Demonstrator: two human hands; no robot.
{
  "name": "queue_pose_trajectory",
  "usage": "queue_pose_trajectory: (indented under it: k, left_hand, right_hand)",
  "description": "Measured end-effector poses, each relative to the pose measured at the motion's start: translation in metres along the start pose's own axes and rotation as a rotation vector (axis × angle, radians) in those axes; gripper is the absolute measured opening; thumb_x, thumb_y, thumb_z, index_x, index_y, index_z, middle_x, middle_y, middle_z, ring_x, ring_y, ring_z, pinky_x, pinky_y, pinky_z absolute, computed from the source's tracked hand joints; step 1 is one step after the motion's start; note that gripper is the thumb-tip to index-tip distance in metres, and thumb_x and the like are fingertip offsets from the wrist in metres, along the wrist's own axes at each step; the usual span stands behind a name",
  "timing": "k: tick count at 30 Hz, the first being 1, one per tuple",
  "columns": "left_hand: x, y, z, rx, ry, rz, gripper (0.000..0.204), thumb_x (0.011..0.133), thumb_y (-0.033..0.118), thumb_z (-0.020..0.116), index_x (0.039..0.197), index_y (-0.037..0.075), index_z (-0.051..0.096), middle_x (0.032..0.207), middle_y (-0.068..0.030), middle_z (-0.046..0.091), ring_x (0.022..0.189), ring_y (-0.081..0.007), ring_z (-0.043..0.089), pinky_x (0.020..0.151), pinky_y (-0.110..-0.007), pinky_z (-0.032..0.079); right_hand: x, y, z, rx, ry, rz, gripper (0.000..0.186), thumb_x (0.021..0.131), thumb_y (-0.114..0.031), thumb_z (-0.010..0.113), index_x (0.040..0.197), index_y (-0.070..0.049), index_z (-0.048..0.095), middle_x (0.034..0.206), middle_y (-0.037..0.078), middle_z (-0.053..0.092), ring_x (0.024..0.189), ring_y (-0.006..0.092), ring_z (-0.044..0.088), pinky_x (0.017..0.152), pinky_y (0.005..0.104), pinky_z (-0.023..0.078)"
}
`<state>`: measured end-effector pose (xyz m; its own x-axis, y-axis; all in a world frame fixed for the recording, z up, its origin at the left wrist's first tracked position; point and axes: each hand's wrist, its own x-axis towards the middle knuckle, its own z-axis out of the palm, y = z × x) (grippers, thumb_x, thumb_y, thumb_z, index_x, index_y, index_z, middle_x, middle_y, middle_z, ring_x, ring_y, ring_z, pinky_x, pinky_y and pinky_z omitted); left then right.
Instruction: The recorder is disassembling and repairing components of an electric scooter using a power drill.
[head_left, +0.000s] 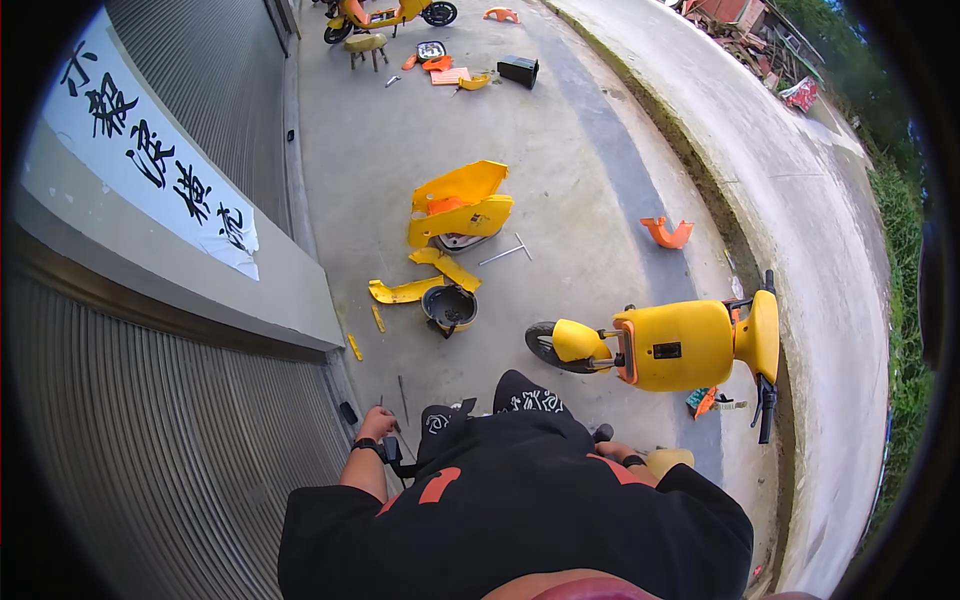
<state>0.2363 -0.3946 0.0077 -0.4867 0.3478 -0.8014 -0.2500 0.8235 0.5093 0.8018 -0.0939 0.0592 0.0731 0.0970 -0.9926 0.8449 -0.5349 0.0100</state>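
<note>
My left hand [377, 423] is at the lower left near the shutter, its fingers curled together; anything inside them is too small to make out. A thin dark rod [403, 398] is just ahead of it, and a black bracket-like part [397, 458] is beside its wrist. My right hand [612, 451] is low at my right side, partly covered by my shirt. Next to it is a dark round knob [603, 432]; whether my fingers grip it is hidden. A pale yellow rounded thing [668, 460] lies beyond my right wrist.
A yellow scooter [685, 345] stands at right. Ahead lie yellow body panels [460, 205], a dark bucket-like container [450, 308], a T-handle wrench [507, 250] and an orange curved part [667, 233]. A black bin [518, 70] and wooden stool [366, 45] are farther off. A roller shutter [170, 450] borders the left.
</note>
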Motion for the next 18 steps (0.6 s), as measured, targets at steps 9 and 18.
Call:
queue_pose_trajectory:
  k: [9,18]
  left_hand:
    - [0.065,0.071,-0.039,0.834,-0.199,-0.190,0.027,0.072,0.018,0.069,0.086,-0.006,0.068,0.083,-0.0174,0.069,0.072,-0.0251,0.067,0.062,-0.036,0.053]
    - [0.184,0.251,-0.075,0.401,0.032,0.052,0.021,0.088,0.014,0.049,0.095,-0.003,0.060,0.075,-0.0132,0.066,0.057,-0.0195,0.064,0.049,-0.032,0.049]
  right_hand:
    - [0.045,-0.002,0.000,0.033,-0.028,0.094,0.035,0.069,-0.034,0.068,0.090,-0.007,0.071,0.086,0.010,0.069,0.075,0.0231,0.065,0.070,0.0406,0.050]
    - [0.083,-0.183,-0.011,-0.198,0.162,-0.102,0.043,0.064,-0.038,0.071,0.090,-0.003,0.073,0.090,0.014,0.071,0.086,0.0247,0.068,0.076,0.0383,0.051]
